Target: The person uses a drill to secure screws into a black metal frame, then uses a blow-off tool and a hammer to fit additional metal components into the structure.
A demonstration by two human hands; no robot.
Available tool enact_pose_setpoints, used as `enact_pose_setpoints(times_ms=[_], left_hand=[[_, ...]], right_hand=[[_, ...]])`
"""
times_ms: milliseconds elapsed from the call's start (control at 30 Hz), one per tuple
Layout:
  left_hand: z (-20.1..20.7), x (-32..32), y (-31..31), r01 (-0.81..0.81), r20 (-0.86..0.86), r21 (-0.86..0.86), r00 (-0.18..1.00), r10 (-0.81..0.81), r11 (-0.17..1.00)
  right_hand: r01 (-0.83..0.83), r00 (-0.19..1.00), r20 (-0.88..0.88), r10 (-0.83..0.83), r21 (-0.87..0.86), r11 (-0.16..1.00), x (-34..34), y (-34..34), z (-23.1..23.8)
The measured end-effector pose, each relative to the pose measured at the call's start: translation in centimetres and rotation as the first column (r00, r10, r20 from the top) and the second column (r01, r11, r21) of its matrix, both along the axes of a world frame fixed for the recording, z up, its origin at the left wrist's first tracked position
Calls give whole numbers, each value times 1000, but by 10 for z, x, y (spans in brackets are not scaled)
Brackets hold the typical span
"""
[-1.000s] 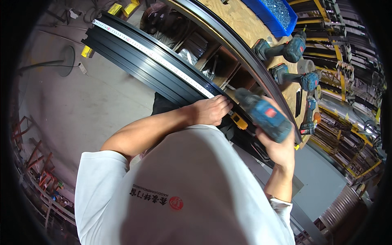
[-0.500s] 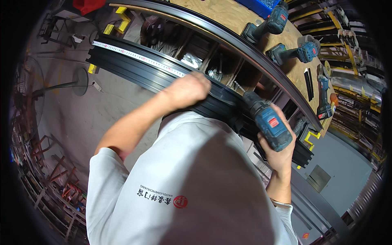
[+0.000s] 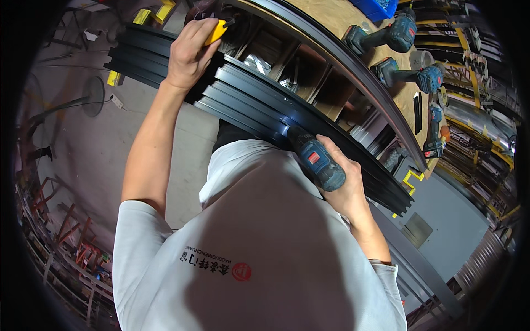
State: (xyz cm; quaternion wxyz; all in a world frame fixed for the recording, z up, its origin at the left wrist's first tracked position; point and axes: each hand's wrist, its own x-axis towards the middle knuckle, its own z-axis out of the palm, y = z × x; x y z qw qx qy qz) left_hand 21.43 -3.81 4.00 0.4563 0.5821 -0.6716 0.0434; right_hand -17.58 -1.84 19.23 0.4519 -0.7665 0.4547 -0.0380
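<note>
My left hand (image 3: 187,58) is raised over the far-left stretch of a long dark metal profile (image 3: 251,96), closed round a yellow tape measure (image 3: 216,33). No blade shows drawn out along the profile. My right hand (image 3: 349,187) grips a blue and black cordless drill (image 3: 319,163) close to my body. Its nose points at the near side of the profile's middle, where a bright spot of light falls. Whether the bit touches the metal I cannot tell. Ridges run the length of the profile.
Beyond the profile, a curved-looking dark rail (image 3: 353,66) edges a wooden bench (image 3: 326,16). Two more cordless drills (image 3: 400,33), a blue bin (image 3: 378,6) and a grinder-like tool (image 3: 435,129) lie there. Yellow brackets (image 3: 413,179) stand by the profile's ends. Racks of long stock fill the right.
The measuring blade that lay along the profile is gone from it. My left hand has risen far-left with the tape measure. My right hand has brought the drill leftward to the profile.
</note>
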Motion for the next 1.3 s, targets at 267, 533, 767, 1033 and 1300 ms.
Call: enact_pose_setpoints(times_ms=[267,533,767,1033,1300], left_hand=[[-34,-3,-11,-87,-244,80,964,104,993],[-43,-3,-15,-83,-250,108,962,108,991],[-32,-7,-15,-54,-244,130,966,84,990],[-27,-9,-13,-58,-188,137,979,84,989],[-33,-7,-14,-38,-212,136,975,66,990]], right_hand=[[-9,989,-150,11,13,1000,21,2,-9],[-2,987,-159,3,9,1000,25,1,-12],[-24,991,-131,28,35,999,28,-2,-10],[-51,967,-243,75,101,994,49,-6,2],[-103,942,-309,129,101,990,65,-12,6]])
